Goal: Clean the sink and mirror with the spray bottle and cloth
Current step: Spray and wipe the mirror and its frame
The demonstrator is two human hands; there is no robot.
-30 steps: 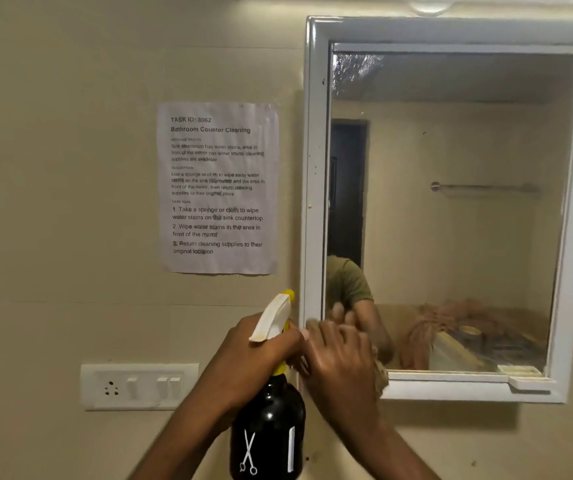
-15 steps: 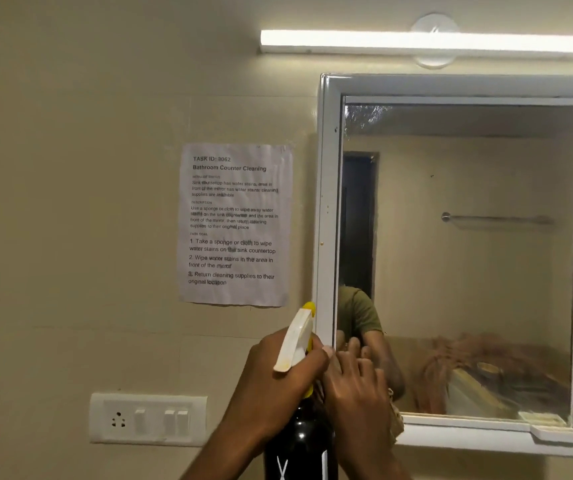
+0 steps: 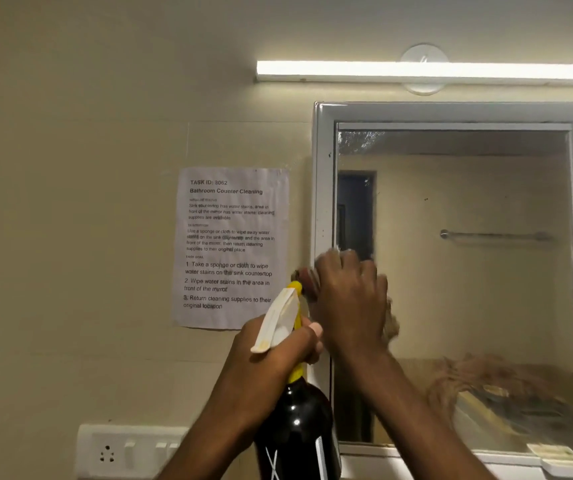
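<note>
My left hand (image 3: 271,355) grips the neck of a dark spray bottle (image 3: 298,431) with a white and yellow trigger head, held upright just left of the mirror (image 3: 468,271). My right hand (image 3: 350,299) presses a brownish cloth (image 3: 307,282) against the mirror's white left frame, about halfway up. Most of the cloth is hidden under the hand; bits show at its left and right edges. The sink is out of view.
A printed task sheet (image 3: 231,247) is taped to the beige wall left of the mirror. A white switch and socket plate (image 3: 129,452) sits low on the wall. A lit tube light (image 3: 427,71) runs above the mirror.
My right hand with the cloth has slid up the mirror's left edge from its bottom corner. The camera has tilted upward, showing the tube light. The bottle stays in my left hand.
</note>
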